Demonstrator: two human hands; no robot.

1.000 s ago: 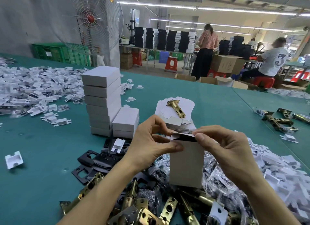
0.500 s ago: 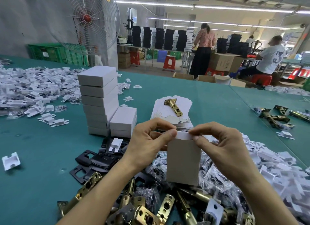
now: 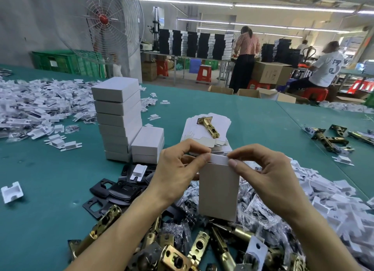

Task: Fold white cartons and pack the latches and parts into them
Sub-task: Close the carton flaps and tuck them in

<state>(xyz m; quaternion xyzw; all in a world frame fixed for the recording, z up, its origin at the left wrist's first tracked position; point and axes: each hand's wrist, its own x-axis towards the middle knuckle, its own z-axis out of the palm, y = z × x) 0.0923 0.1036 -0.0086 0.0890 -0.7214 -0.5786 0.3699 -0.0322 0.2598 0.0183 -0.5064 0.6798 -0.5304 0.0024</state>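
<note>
A white carton [image 3: 218, 191] stands upright in front of me above the parts, its top flap folded down. My left hand [image 3: 178, 169] pinches its top left corner and my right hand [image 3: 261, 173] pinches its top right corner. Brass latches [image 3: 199, 248] lie heaped below the carton, with black strike plates [image 3: 119, 191] to their left. Clear bags of small parts [image 3: 257, 206] and white inserts [image 3: 332, 202] pile up on the right. A stack of flat carton blanks [image 3: 220, 127] carries one brass latch [image 3: 209, 126].
A tall stack of closed white cartons [image 3: 118, 117] and a shorter stack [image 3: 148, 145] stand on the green table [image 3: 40, 169]. White inserts [image 3: 34, 113] cover the far left. More latches [image 3: 332, 139] lie at right. A fan [image 3: 104, 20] and two people stand beyond.
The carton's top was open with a dark gap; both hands have pushed the flap down, and the top is now closed. The carton has shifted slightly left.
</note>
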